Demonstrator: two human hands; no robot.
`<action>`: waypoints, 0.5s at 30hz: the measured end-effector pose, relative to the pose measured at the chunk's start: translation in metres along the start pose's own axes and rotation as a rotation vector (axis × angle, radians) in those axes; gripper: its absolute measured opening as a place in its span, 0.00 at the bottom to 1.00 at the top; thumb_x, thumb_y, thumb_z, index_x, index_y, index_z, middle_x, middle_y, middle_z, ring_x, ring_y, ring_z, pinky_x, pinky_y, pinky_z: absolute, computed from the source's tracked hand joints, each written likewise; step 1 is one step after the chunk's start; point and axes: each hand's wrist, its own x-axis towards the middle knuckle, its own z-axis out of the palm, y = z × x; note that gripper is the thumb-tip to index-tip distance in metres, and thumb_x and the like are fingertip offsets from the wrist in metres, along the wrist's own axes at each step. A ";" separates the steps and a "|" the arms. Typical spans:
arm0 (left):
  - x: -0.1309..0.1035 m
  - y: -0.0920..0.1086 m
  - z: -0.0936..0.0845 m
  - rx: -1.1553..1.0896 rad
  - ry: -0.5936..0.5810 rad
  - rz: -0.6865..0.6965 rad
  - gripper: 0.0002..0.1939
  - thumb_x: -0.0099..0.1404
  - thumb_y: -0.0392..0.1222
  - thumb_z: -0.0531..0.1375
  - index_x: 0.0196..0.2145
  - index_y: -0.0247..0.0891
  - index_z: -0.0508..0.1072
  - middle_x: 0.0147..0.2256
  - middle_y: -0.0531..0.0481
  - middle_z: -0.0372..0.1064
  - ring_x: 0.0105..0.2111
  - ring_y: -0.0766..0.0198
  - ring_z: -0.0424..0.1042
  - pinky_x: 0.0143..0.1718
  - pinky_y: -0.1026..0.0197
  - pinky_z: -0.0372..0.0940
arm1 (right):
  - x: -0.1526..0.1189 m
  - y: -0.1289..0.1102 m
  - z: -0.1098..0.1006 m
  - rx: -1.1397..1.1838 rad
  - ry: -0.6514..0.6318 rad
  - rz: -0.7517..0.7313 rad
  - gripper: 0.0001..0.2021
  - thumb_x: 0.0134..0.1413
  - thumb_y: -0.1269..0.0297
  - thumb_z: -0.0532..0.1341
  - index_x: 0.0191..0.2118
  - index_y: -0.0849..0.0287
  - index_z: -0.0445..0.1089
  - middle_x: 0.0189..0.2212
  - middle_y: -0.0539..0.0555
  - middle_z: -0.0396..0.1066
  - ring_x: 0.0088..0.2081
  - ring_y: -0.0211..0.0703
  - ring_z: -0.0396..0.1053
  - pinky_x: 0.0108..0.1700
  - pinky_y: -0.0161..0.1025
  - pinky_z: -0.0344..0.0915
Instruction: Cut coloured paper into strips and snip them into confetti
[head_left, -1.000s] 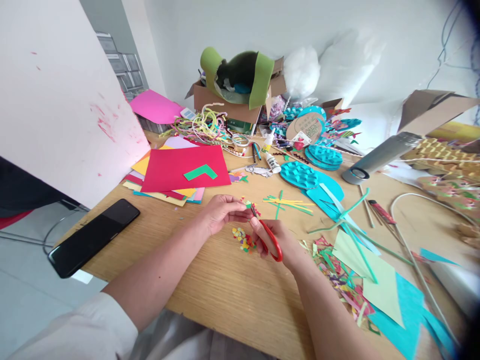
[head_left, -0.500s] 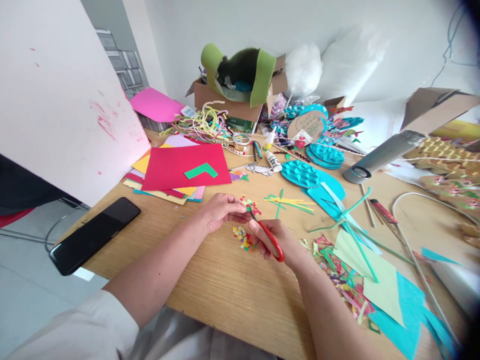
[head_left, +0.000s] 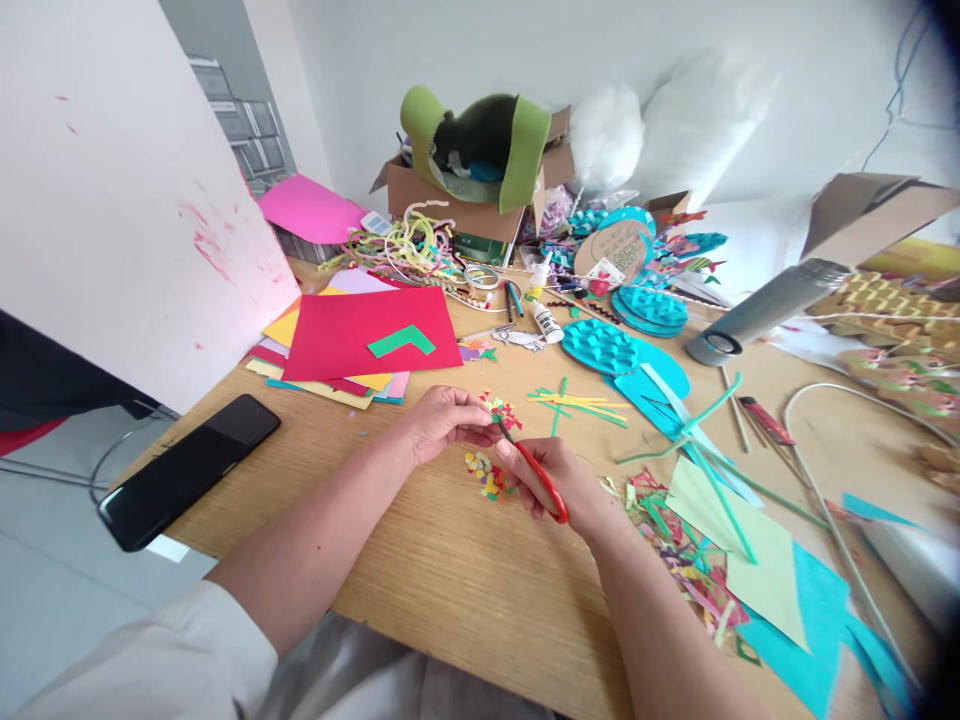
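Note:
Red-handled scissors (head_left: 546,484) are gripped in my right hand (head_left: 549,475), blades pointing up and left toward my left fingertips. My left hand (head_left: 451,424) is pinched closed at the blade tips; whatever it holds is too small to make out. Just beyond the fingertips lies a pile of small red and green paper bits (head_left: 506,408). Another pile of yellow, white and red bits (head_left: 484,474) sits below, partly hidden by my right hand. Thin yellow and green paper strips (head_left: 581,403) cross each other on the wooden table (head_left: 450,570).
A black phone (head_left: 191,468) lies at the left edge. Red paper (head_left: 337,335) with a green piece tops a stack. Mixed scraps (head_left: 682,555), pale green paper (head_left: 769,560) and blue sheets are at right. Glue bottles (head_left: 547,323) and a metallic cylinder (head_left: 772,312) stand or lie farther back.

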 end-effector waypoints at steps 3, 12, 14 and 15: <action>0.000 0.001 0.000 -0.001 0.005 -0.002 0.06 0.44 0.36 0.66 0.22 0.31 0.75 0.25 0.44 0.75 0.25 0.63 0.73 0.31 0.60 0.67 | -0.001 -0.001 0.000 -0.018 0.006 -0.003 0.23 0.48 0.44 0.59 0.19 0.60 0.62 0.08 0.47 0.59 0.10 0.32 0.57 0.12 0.26 0.50; -0.001 0.001 0.000 -0.014 0.009 -0.021 0.07 0.44 0.36 0.67 0.24 0.30 0.75 0.26 0.42 0.75 0.26 0.61 0.74 0.33 0.58 0.68 | 0.000 -0.001 0.000 -0.028 0.019 -0.024 0.24 0.49 0.44 0.58 0.18 0.60 0.61 0.07 0.46 0.58 0.10 0.32 0.56 0.13 0.27 0.49; -0.001 0.001 0.000 -0.023 0.019 -0.022 0.08 0.44 0.36 0.67 0.24 0.30 0.75 0.26 0.42 0.75 0.27 0.60 0.75 0.34 0.57 0.68 | 0.000 0.000 -0.001 -0.038 0.027 -0.030 0.24 0.49 0.44 0.58 0.18 0.60 0.61 0.07 0.46 0.58 0.10 0.32 0.56 0.13 0.27 0.49; -0.001 0.001 0.001 -0.025 0.024 -0.021 0.08 0.44 0.36 0.67 0.24 0.30 0.74 0.26 0.42 0.75 0.27 0.59 0.75 0.34 0.56 0.69 | 0.000 0.001 -0.001 -0.041 0.032 -0.033 0.24 0.49 0.44 0.58 0.18 0.60 0.62 0.07 0.46 0.58 0.10 0.32 0.55 0.13 0.27 0.49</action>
